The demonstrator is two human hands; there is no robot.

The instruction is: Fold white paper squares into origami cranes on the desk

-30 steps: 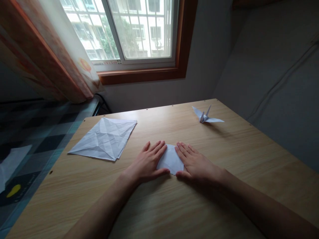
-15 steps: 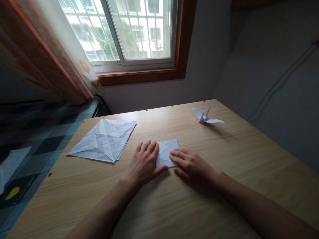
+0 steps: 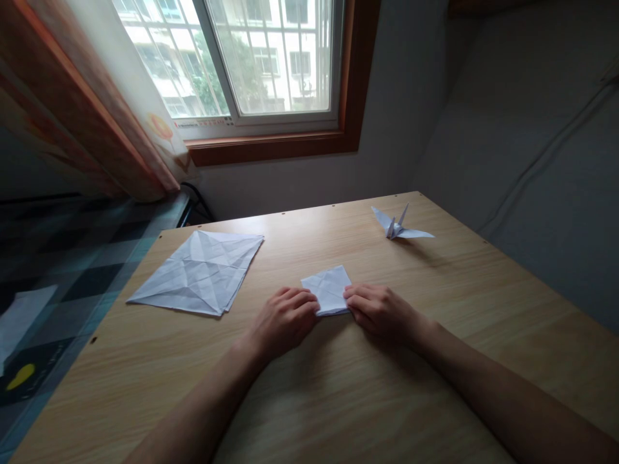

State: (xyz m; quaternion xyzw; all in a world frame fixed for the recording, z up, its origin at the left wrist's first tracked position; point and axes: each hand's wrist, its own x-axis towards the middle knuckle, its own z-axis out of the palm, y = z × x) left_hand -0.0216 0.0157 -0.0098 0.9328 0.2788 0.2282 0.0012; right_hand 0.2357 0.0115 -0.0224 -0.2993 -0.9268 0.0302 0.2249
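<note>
A small folded square of white paper (image 3: 329,289) is in front of me, over the middle of the wooden table. My left hand (image 3: 291,317) grips its near left corner, fingers curled and thumb hidden beneath. At the near right corner, my right hand (image 3: 377,310) pinches the paper between thumb and fingers. The near edge looks slightly raised, with layers showing. A white paper crane (image 3: 396,228) stands farther back on the right, apart from both hands. To the left lie larger creased sheets of white paper (image 3: 203,270), stacked unevenly.
The wooden table (image 3: 309,399) reaches back toward a wall below a barred window (image 3: 275,58). On the left, a checked cloth surface (image 3: 91,283) holds another white sheet (image 3: 24,319). A curtain (image 3: 111,109) hangs beside the window.
Both hands have gone from lying flat on the folded paper to gripping its near corners. The paper has turned slightly and shifted a little away from me.
</note>
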